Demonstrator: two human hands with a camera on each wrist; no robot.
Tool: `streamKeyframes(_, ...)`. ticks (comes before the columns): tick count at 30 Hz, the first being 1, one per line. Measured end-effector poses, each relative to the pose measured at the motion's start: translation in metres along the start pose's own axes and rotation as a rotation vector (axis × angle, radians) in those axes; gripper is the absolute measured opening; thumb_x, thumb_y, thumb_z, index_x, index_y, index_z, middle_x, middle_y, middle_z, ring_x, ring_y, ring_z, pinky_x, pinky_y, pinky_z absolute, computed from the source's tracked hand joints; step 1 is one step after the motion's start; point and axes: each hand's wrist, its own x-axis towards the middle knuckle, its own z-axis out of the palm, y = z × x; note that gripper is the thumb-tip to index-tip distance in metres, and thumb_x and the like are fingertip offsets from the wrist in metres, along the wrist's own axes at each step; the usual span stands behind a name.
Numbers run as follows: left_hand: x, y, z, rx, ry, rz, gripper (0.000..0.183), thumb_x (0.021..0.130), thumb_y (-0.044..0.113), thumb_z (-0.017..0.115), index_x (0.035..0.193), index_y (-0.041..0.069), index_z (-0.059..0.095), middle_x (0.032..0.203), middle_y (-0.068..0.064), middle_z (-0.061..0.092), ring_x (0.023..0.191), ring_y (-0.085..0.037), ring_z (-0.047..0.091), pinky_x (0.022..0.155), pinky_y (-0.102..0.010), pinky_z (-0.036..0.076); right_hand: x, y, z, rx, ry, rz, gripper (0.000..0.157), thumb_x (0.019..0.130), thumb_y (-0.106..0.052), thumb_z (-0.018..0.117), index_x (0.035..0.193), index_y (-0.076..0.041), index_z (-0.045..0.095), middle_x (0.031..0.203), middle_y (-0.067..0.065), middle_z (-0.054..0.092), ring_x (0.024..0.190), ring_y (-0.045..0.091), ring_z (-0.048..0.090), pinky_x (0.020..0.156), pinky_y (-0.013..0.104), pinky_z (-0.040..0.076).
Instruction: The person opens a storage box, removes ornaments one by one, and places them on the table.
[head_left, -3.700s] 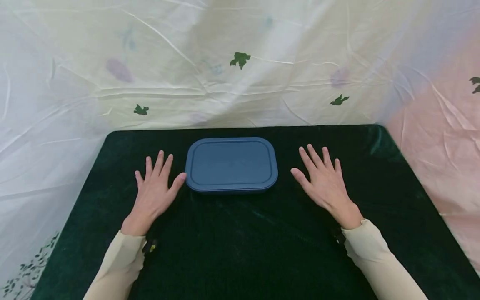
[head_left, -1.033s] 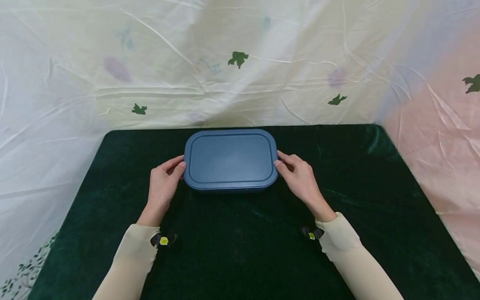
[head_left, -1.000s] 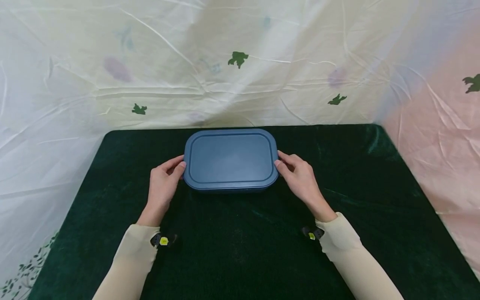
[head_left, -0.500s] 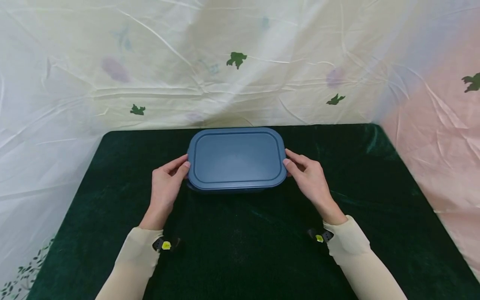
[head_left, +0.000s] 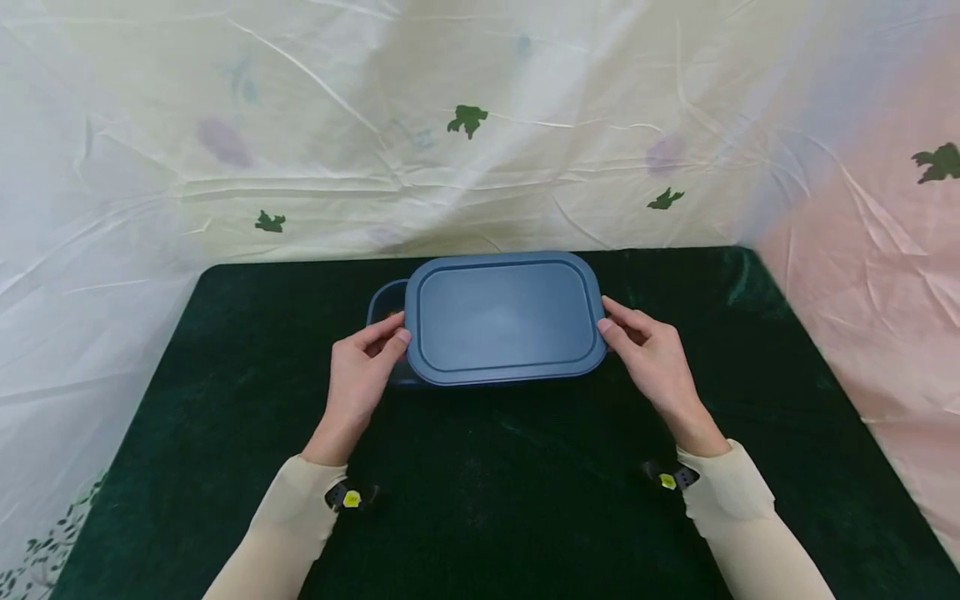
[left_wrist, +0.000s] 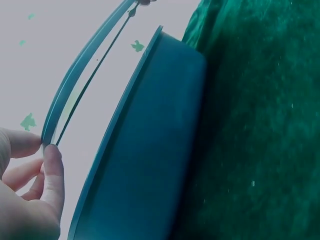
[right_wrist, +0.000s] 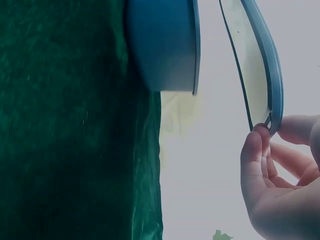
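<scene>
Two hands, left hand (head_left: 357, 375) and right hand (head_left: 658, 371), pinch the lid (head_left: 506, 318) at opposite ends above the box (left_wrist: 142, 130); uncovering seems the step, the next move wanting level grips.

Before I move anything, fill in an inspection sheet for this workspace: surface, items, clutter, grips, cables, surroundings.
Surface: dark green cloth, creased in places.
Job's things: blue lid held apart above the blue box, offset to the right so the box's left end shows; contents mostly hidden.
Clutter: nothing seen.
Left grip: pinches the lid's left edge.
Right grip: pinches the lid's right edge.
Cables: nothing seen; a dark device shows at each wrist.
Surroundings: pale hanging fabric with green patches, pinkish at right.
</scene>
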Motion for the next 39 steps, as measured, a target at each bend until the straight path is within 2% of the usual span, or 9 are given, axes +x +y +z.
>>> streamKeyframes(5,0.001,0.003,0.014,-0.026,0.0,0.022,0.036,0.104,0.021,0.066,0.137,0.007,0.068,0.123,-0.015,0.07,0.096,-0.015,0.068,0.084,-0.019,0.057,-0.003,0.004,-0.012,-0.018,0.031,0.001,0.044,0.106,-0.026,0.062,0.146,-0.01,0.06,0.125,0.016,0.069,0.098,0.004,0.064,0.082,0.01,0.052)
streamKeyframes(12,0.001,0.007,0.034,-0.044,-0.02,0.016,0.036,0.103,0.021,0.067,0.136,0.008,0.068,0.12,-0.012,0.07,0.098,-0.019,0.067,0.083,-0.02,0.057,-0.007,0.014,-0.029,-0.046,0.057,0.01,0.043,0.106,-0.025,0.062,0.147,-0.01,0.06,0.129,0.018,0.067,0.099,-0.002,0.064,0.083,0.008,0.051)
streamKeyframes(31,0.003,0.008,0.082,0.005,-0.056,0.071,0.038,0.098,0.016,0.072,0.135,0.009,0.07,0.113,-0.01,0.073,0.098,-0.021,0.071,0.079,-0.018,0.057,-0.014,0.033,-0.066,-0.097,0.073,0.072,0.049,0.107,-0.033,0.058,0.148,-0.005,0.057,0.143,0.024,0.059,0.106,-0.01,0.061,0.085,0.006,0.049)
streamKeyframes(39,0.006,0.016,0.1,0.058,-0.062,0.112,0.036,0.098,0.016,0.072,0.133,0.005,0.07,0.112,-0.009,0.073,0.098,-0.02,0.072,0.082,-0.024,0.059,-0.015,0.04,-0.082,-0.125,0.093,0.111,0.05,0.107,-0.035,0.059,0.148,-0.006,0.057,0.142,0.023,0.06,0.101,-0.007,0.062,0.082,0.005,0.049)
